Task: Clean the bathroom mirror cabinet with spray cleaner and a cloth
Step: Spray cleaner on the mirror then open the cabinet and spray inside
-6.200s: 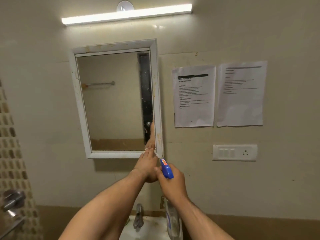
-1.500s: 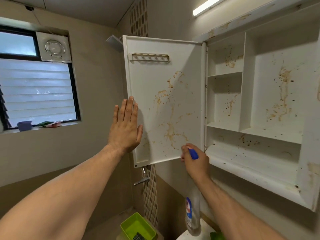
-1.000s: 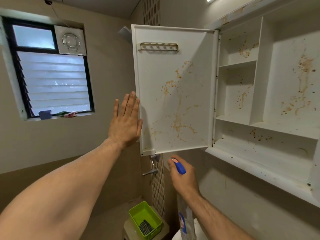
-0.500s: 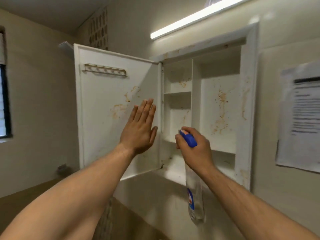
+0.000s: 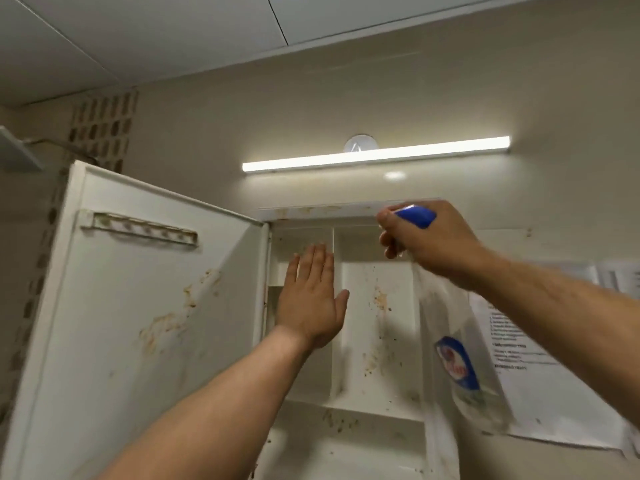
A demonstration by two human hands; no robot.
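Observation:
The white mirror cabinet (image 5: 375, 327) hangs open on the wall, its shelves and back panel streaked with brown stains. Its door (image 5: 138, 323) is swung out to the left, stained inner face toward me, a small hook rail near its top. My right hand (image 5: 429, 240) is raised at the cabinet's top edge, gripping a clear spray bottle (image 5: 460, 355) by its blue trigger head; the bottle hangs down in front of the cabinet's right side. My left hand (image 5: 311, 303) is flat and open, fingers up, in front of the left compartments near the hinge. No cloth is in view.
A lit tube light (image 5: 375, 155) runs along the wall above the cabinet. Printed paper sheets (image 5: 540, 375) are stuck to the wall at the right. A patterned tile strip (image 5: 100, 129) and a grey ledge (image 5: 17, 150) are at the upper left.
My view has tilted up toward the ceiling. My right hand has lifted the spray bottle from the middle shelf level to the cabinet's top edge. My left hand has shifted right, off the door.

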